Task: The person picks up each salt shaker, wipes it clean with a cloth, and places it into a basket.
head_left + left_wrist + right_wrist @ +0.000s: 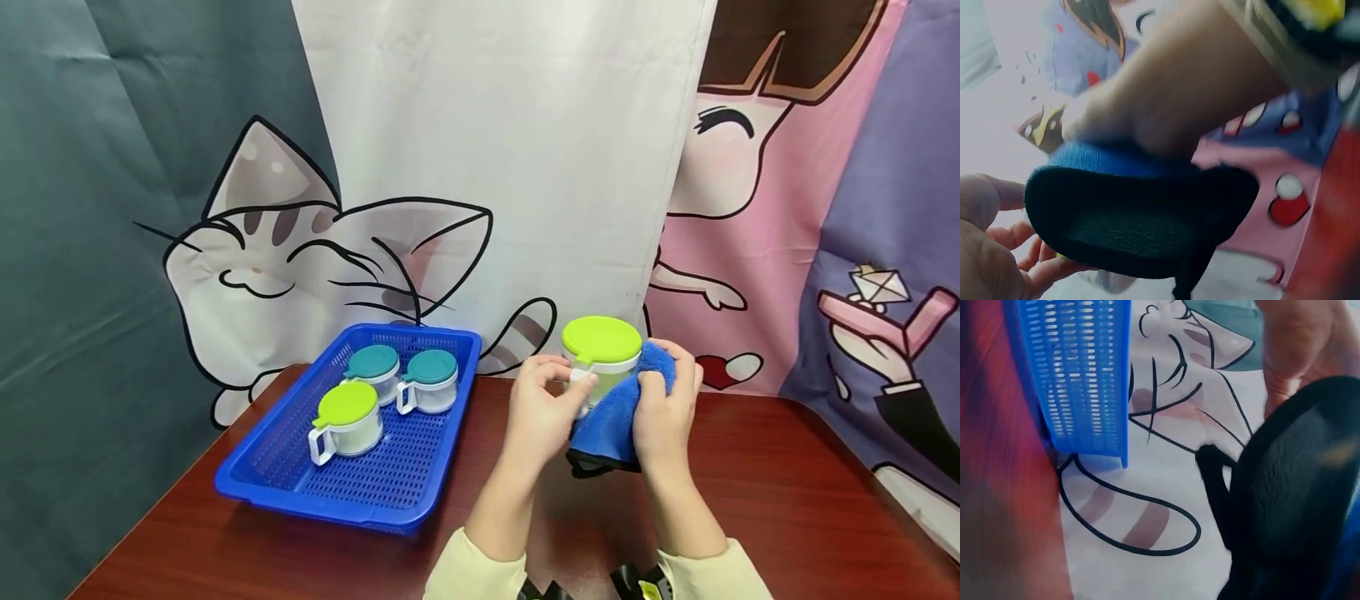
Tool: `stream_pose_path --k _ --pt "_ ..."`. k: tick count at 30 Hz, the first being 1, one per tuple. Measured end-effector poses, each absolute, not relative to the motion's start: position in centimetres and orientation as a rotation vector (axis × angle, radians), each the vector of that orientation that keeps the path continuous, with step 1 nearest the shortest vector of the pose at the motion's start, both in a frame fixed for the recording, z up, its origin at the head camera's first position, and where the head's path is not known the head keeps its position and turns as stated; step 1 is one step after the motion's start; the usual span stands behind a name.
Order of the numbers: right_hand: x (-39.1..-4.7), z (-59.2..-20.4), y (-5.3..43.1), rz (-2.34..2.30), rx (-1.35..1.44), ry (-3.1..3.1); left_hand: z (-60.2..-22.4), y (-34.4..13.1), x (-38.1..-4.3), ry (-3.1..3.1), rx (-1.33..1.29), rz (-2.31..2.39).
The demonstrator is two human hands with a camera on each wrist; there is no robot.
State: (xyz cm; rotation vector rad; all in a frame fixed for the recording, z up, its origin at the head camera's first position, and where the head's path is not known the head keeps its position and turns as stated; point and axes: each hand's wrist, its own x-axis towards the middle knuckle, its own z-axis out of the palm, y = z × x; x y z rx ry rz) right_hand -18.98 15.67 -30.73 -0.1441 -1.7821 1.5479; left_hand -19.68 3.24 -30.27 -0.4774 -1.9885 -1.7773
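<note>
Above the table, in the head view, a seasoning jar [602, 340] with a lime-green lid is held up between both hands. My left hand [538, 408] pinches its white handle [580, 382] at the left side. A blue cloth [613, 423] with a black border is gripped by my right hand [666, 412] and lies against the jar's right and front, hiding much of its body. The left wrist view shows the cloth's dark folded edge [1129, 225] in front of the jar, with the left fingers [1054, 272] beside it.
On the left of the brown table [757, 500] sits a blue perforated basket [322, 510]. Inside it are a green-lidded jar [349, 421] and two teal-lidded jars [432, 383], all with white handles. A printed cartoon curtain [510, 150] hangs behind the table.
</note>
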Motion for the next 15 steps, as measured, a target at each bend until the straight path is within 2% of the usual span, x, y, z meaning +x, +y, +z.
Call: stream_pose_path --k 7,15 --pt "-19.5 -30.9 16.4 1.519 -0.187 -1.722 -29.1 3.8 -17.4 -2.239 -0.593 -1.603" --pt "-19.4 -30.8 15.9 1.488 -0.202 -1.532 -29.9 5.0 -17.5 -2.121 -0.649 -1.657"
